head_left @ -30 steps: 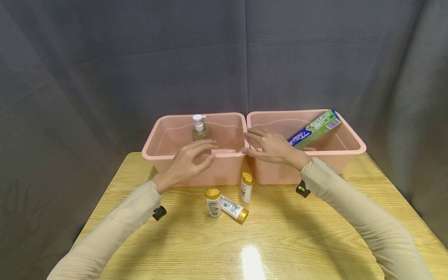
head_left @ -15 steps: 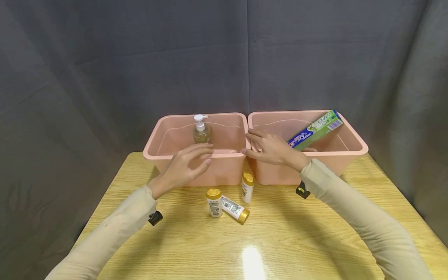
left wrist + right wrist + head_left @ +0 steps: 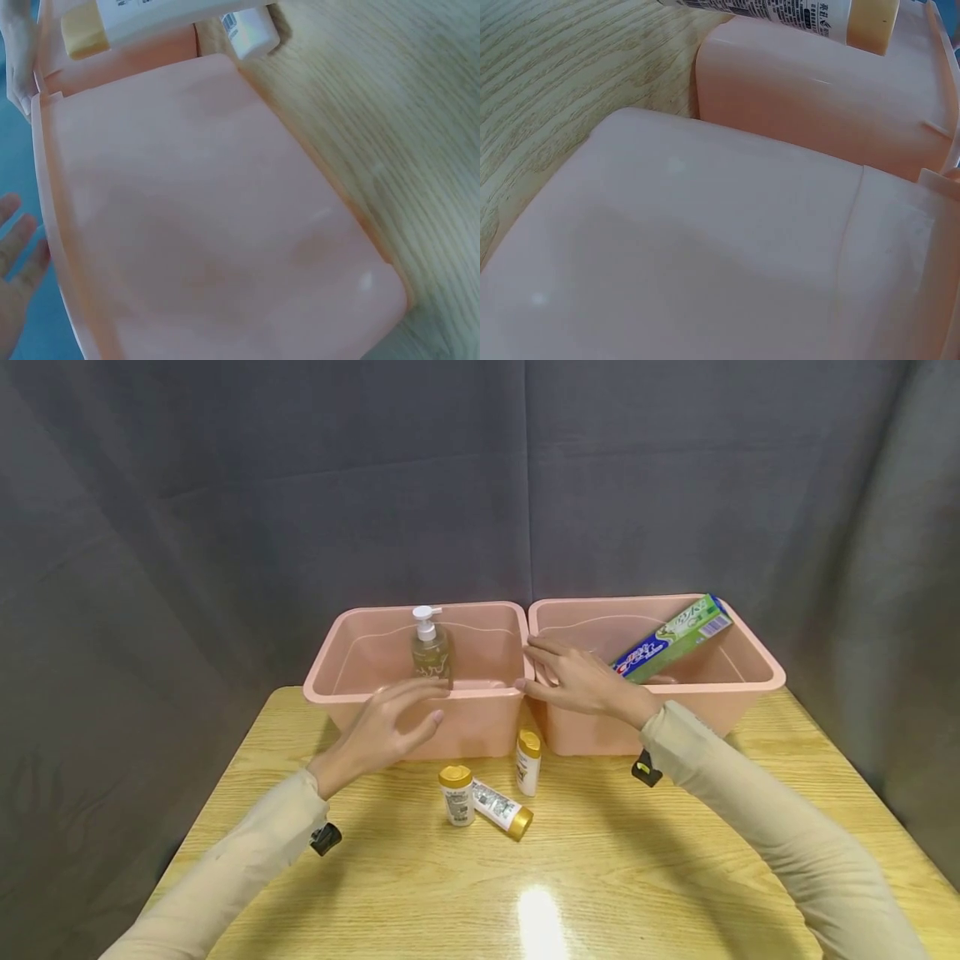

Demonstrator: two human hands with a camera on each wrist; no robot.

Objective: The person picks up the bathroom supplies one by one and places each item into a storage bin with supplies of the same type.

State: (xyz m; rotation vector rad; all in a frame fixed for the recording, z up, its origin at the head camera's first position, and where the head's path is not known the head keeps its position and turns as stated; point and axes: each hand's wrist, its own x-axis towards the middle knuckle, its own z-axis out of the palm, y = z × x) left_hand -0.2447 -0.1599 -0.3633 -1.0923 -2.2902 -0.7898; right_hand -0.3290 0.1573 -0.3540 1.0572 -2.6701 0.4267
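Note:
My left hand [image 3: 382, 727] hovers at the front rim of the left pink bin [image 3: 480, 727], fingers loosely bent and holding nothing. My right hand [image 3: 576, 678] rests its fingertips where the inner rims of the two bins meet, beside the right pink bin [image 3: 600, 731]. In the left bin stands a clear pump bottle [image 3: 431, 650] with a white pump head. A green and blue toothpaste box [image 3: 671, 642] leans diagonally in the right bin. On the table in front, two white gold-capped bottles, one nearer [image 3: 457, 800] and one farther [image 3: 528, 766], stand upright beside a lying white gold-capped tube [image 3: 501, 808].
Both bins stand side by side on a wooden table [image 3: 420, 893]. A dark grey curtain [image 3: 375, 485] hangs right behind them and along both sides. Bin walls fill most of both wrist views.
My left hand has drawn slightly left and down, away from the pump bottle. The right hand stays on the rims, and the objects have not moved.

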